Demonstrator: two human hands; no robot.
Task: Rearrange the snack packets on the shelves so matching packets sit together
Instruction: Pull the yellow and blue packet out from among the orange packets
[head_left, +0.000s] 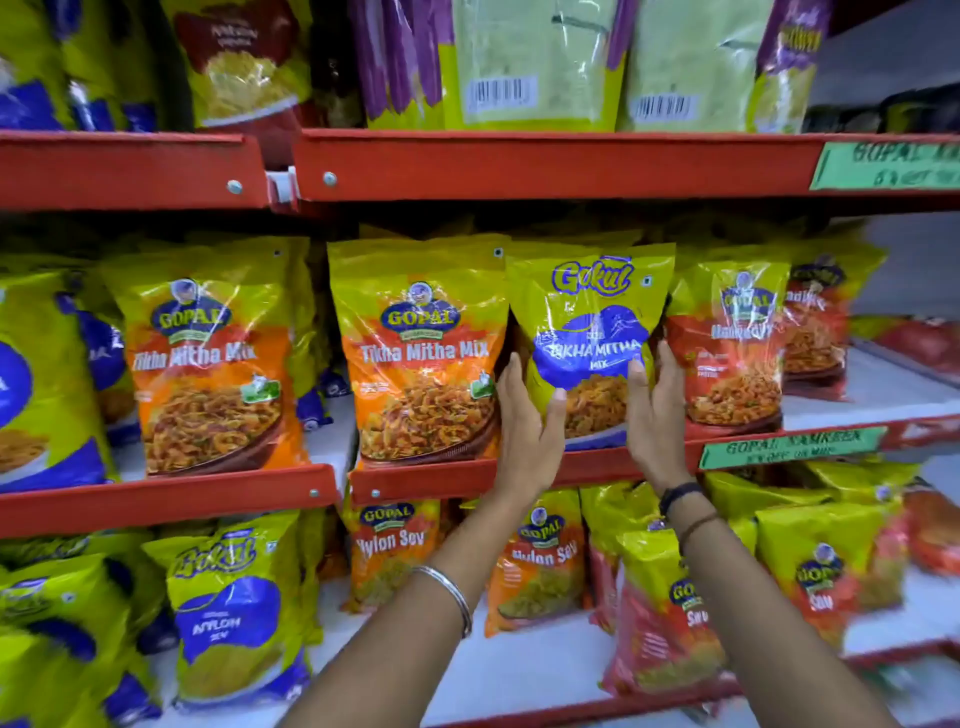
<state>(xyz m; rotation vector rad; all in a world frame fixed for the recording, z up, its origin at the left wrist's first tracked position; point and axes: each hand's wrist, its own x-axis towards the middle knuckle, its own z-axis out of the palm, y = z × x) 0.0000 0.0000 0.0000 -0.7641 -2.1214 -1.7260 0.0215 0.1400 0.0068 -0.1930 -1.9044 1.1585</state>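
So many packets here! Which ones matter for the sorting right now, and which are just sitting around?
In the job:
Gokul Tikha Mitha Mix packet, held by the left hand and right hand
Gopal Tikha Mitha Mix packet beside it
Gokul Nylon Sev packet on the shelf below

Just sitting there:
Green shelf label
Purple-edged packets up top

Gokul Tikha Mitha Mix packet (589, 332): yellow-green with blue band, upright on middle red shelf, facing outward, gripped at both lower sides. Sits between orange Gopal Tikha Mitha Mix packet (421, 358) to its left and red Gopal packet (732, 343) to its right, touching or overlapping both. Second orange Gopal Tikha Mitha Mix packet (208, 364) upright further left. Gokul Nylon Sev packet (234, 613), same yellow-and-blue colouring, upright on lower shelf at left.
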